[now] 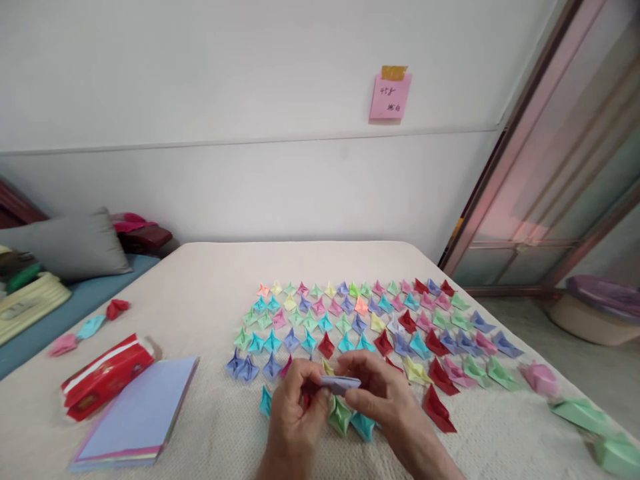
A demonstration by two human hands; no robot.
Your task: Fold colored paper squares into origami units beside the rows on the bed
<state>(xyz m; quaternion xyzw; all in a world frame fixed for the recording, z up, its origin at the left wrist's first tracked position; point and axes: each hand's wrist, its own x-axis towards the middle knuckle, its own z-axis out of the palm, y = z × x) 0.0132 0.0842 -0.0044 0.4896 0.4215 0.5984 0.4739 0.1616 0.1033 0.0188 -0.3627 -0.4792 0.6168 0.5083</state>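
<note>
Above the front rows of folded paper pieces, I hold a small piece of folded lavender paper (pixel 341 384). My left hand (pixel 299 408) pinches its left end between thumb and fingers. Around its right end curls my right hand (pixel 384 399), thumb at the near side and fingers at the far side; the exact contact is partly hidden. Below the hands lie a green folded paper piece (pixel 341 417) and a turquoise one (pixel 363 425), with others partly covered. A dark red folded piece (pixel 438 409) rests right of my right wrist.
Rows of colourful pointed paper pieces (pixel 325 323) cover the middle of the cloth-covered table (pixel 210 293). At left lie a stack of lavender paper (pixel 143 410) and a red packet (pixel 107 377). More folded pieces (pixel 580 415) line the right edge. A pink note (pixel 390 97) is taped to the wall.
</note>
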